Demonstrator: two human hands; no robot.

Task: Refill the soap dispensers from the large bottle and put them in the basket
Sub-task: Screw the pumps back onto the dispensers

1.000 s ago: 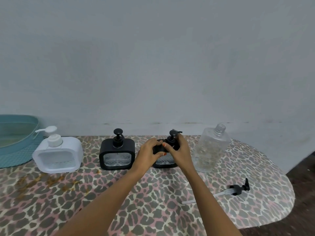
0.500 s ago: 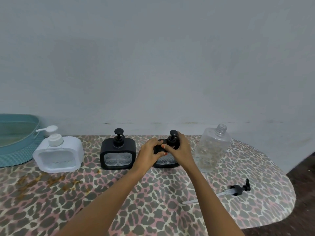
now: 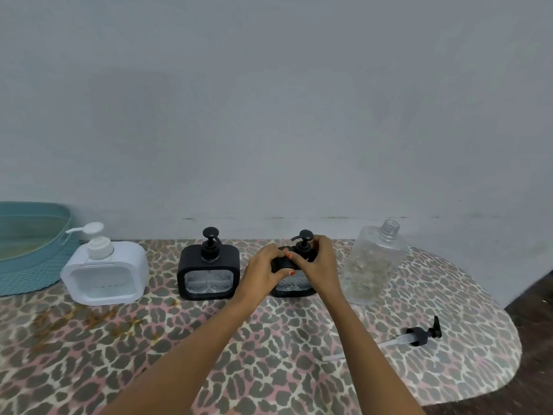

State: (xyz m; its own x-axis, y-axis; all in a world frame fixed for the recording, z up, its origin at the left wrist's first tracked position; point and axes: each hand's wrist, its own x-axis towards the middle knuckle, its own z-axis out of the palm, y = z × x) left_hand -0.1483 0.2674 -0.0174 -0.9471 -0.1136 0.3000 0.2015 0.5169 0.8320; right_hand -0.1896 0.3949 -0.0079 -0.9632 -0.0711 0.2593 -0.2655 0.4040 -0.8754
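Front of the tabletop (image 3: 89, 369): a leopard-print cover, with two bare forearms reaching away from the viewer across it.
Near right: a loose black pump (image 3: 420, 335) with a clear tube lies flat, well apart from both hands.
Left hand (image 3: 263, 274): fingers are curled over the top left shoulder of the right black dispenser (image 3: 294, 287), gripping it steady where it stands.
Right hand (image 3: 321, 265): fingers and thumb are curled round the neck below the pump head (image 3: 303, 236), pinching it.
Change: a second ago the spout pointed right, then swung toward the viewer, and it now points left. Neither the hands nor the dispenser have shifted on the tabletop.
Meaning: the pump is being twisted on its thread. The turn looks clockwise from above, so it is probably being screwed down after filling, though that is a judgement.
Same row, leftward: a middle black dispenser (image 3: 208, 271) and a white dispenser (image 3: 104, 272) stand upright with pumps fitted.
Just right of the hands: the large bottle (image 3: 374, 265), clear and uncapped.
Far left: a teal basket (image 3: 30, 265) sits by the wall, with no dispenser seen in it.
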